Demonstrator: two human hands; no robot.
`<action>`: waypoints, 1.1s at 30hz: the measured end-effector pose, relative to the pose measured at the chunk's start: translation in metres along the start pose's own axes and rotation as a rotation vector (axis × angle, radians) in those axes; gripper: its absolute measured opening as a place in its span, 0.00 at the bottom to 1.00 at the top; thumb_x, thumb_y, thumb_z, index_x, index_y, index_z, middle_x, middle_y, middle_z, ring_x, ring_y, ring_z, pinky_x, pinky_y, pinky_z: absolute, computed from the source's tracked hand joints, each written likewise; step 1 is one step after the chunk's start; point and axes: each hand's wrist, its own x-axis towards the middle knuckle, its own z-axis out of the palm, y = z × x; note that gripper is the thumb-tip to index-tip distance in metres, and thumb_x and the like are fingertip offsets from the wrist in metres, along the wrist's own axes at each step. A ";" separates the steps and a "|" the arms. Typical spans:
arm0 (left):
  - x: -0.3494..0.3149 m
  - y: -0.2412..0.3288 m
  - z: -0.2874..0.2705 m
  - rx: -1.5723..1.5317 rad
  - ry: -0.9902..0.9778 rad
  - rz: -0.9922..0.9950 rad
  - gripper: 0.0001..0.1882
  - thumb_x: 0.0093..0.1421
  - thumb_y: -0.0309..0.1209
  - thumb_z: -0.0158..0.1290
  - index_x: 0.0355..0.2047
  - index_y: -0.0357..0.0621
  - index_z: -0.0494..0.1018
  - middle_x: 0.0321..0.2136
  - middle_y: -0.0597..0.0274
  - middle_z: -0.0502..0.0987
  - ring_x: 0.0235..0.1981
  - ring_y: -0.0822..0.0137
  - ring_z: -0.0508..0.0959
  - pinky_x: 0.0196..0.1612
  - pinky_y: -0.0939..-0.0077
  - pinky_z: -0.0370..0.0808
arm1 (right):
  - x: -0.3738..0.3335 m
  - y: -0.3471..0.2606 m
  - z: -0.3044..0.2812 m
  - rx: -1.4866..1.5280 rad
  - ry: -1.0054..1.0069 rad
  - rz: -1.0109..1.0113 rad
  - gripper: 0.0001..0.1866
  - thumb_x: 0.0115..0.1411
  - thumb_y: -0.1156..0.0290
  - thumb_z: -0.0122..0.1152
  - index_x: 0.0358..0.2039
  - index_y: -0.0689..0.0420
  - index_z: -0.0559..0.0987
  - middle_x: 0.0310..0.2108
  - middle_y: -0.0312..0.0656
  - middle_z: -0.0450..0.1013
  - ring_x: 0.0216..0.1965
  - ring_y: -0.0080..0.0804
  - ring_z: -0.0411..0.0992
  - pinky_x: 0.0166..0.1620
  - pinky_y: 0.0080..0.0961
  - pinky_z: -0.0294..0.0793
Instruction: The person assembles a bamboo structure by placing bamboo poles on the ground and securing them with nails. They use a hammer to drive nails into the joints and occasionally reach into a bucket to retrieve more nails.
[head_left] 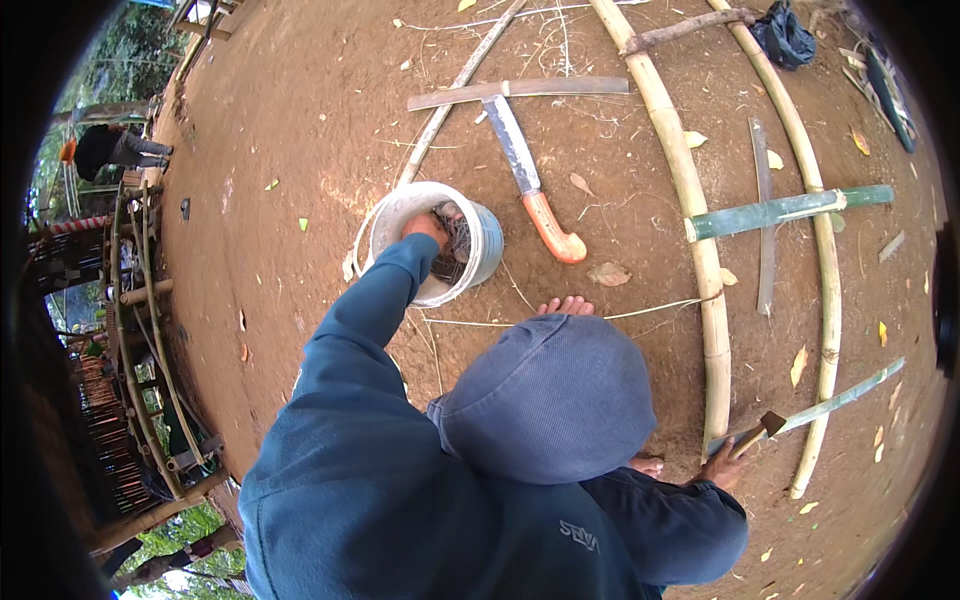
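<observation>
My left hand (426, 229) reaches down into a white bucket (483, 245) with a bluish side. Inside it lies a heap of dark, thin tangled pieces (455, 238); my fingers are hidden among them. At the lower right my right hand (722, 467) grips the handle of a hammer (770, 424), whose dark head points up and away. A green split bamboo strip (840, 396) runs beside that hand, across two long bamboo poles (716, 360). Beyond the bucket a machete (520, 160) with an orange handle (552, 228) lies on the soil.
My bent knee (550, 400) and bare toes (567, 306) are between my hands. A second green bamboo piece (790, 212) crosses the poles higher up. A flat brown slat (560, 87) touches the machete tip. A black plastic bag (783, 36) sits far right. Another person (110, 150) is far left.
</observation>
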 end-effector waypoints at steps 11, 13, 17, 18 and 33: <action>-0.021 0.010 -0.022 -0.191 -0.124 -0.047 0.14 0.48 0.38 0.58 0.30 0.41 0.79 0.25 0.52 0.79 0.28 0.59 0.80 0.36 0.68 0.76 | -0.003 0.002 -0.002 -0.096 0.098 -0.139 0.36 0.56 0.44 0.53 0.54 0.62 0.65 0.38 0.60 0.72 0.39 0.54 0.73 0.42 0.44 0.68; -0.025 -0.003 -0.035 -0.267 -0.190 -0.085 0.15 0.49 0.39 0.58 0.31 0.39 0.78 0.23 0.53 0.79 0.26 0.61 0.80 0.35 0.68 0.76 | -0.005 0.007 0.004 -0.043 0.064 -0.062 0.37 0.56 0.42 0.51 0.54 0.60 0.65 0.37 0.59 0.73 0.38 0.54 0.73 0.41 0.43 0.69; -0.042 0.009 -0.074 -0.621 -0.152 0.005 0.10 0.52 0.32 0.57 0.28 0.37 0.74 0.19 0.59 0.77 0.14 0.68 0.76 0.20 0.74 0.75 | 0.004 0.025 0.014 0.156 0.029 -0.028 0.36 0.54 0.44 0.55 0.54 0.59 0.65 0.39 0.60 0.72 0.39 0.53 0.72 0.41 0.41 0.71; -0.042 0.015 -0.088 -0.687 -0.081 0.079 0.09 0.52 0.31 0.57 0.27 0.37 0.73 0.19 0.60 0.76 0.15 0.69 0.76 0.20 0.74 0.74 | 0.004 0.027 0.021 0.279 0.049 -0.066 0.36 0.54 0.45 0.56 0.53 0.60 0.65 0.41 0.60 0.71 0.40 0.53 0.72 0.42 0.41 0.71; -0.143 0.204 -0.280 -0.484 0.247 1.013 0.17 0.60 0.31 0.51 0.46 0.34 0.70 0.36 0.56 0.75 0.38 0.69 0.74 0.42 0.74 0.71 | -0.020 -0.032 0.000 0.464 -0.143 -0.170 0.29 0.55 0.55 0.59 0.46 0.65 0.63 0.38 0.64 0.71 0.42 0.56 0.72 0.45 0.40 0.70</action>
